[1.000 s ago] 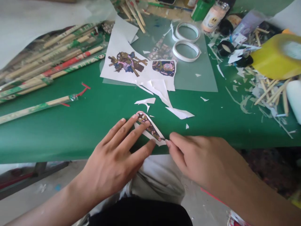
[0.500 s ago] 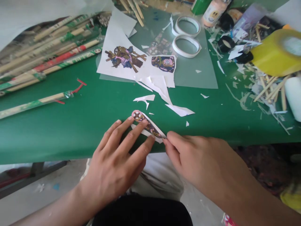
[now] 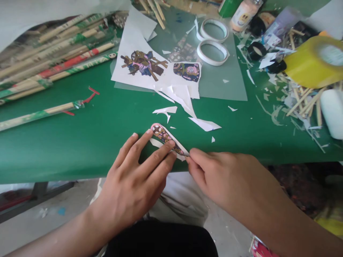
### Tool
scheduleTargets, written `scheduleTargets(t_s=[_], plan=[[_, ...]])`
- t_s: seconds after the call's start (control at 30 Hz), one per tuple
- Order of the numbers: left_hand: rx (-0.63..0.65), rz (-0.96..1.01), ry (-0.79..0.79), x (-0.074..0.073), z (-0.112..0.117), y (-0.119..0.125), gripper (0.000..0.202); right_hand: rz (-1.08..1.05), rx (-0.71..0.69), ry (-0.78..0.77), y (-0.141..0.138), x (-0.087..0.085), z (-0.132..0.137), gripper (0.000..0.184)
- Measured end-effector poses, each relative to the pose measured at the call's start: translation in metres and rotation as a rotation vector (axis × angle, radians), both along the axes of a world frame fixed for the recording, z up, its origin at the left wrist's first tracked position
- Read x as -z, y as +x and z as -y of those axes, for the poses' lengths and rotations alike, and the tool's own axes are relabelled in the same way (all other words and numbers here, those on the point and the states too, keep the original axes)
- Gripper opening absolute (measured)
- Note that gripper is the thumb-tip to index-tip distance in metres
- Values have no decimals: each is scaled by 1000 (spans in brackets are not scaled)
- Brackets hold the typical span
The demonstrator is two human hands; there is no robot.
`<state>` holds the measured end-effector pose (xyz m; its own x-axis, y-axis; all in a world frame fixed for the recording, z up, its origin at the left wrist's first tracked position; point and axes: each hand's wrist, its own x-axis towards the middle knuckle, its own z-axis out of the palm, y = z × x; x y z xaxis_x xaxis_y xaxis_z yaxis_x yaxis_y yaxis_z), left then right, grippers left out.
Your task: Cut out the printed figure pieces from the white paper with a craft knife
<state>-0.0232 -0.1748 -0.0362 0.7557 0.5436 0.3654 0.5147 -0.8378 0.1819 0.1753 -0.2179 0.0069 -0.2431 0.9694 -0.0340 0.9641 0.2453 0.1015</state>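
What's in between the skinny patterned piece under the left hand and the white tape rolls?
White paper scraps on the green tabletop, then a dark picture on white paper, lie between the piece and rolls, in the head view.

Wrapped sticks (image 3: 66,64) at left; pinkish bottle (image 3: 243,17) upper right.

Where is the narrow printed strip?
Head view, centre: the printed strip lies on the green tabletop, partly under the left hand, its near end beside the right hand.
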Motion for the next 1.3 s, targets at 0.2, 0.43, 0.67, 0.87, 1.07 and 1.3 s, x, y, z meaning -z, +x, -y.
scheduleTargets(t_s=[0.2,0.43,0.67,0.87,1.07,1.3], plan=[[-10,-10,-5,-1,1,-1,34,-1,4,-1,2,1,0,26],[-5,-39,-13,-2,2,-3,42,40,-54,-32,3,0,-2,18],[-9,-25,-2,-1,0,-1,40,108,-169,-84,10,-4,-6,18],[4,13,17,4,-1,-4,39,-16,-195,-61,22,-3,-13,26],[10,140,18,6,-1,-5,23,-471,271,-28,6,4,-7,26],[-13,242,97,6,-6,0,11,-934,567,-142,-36,17,21,31]])
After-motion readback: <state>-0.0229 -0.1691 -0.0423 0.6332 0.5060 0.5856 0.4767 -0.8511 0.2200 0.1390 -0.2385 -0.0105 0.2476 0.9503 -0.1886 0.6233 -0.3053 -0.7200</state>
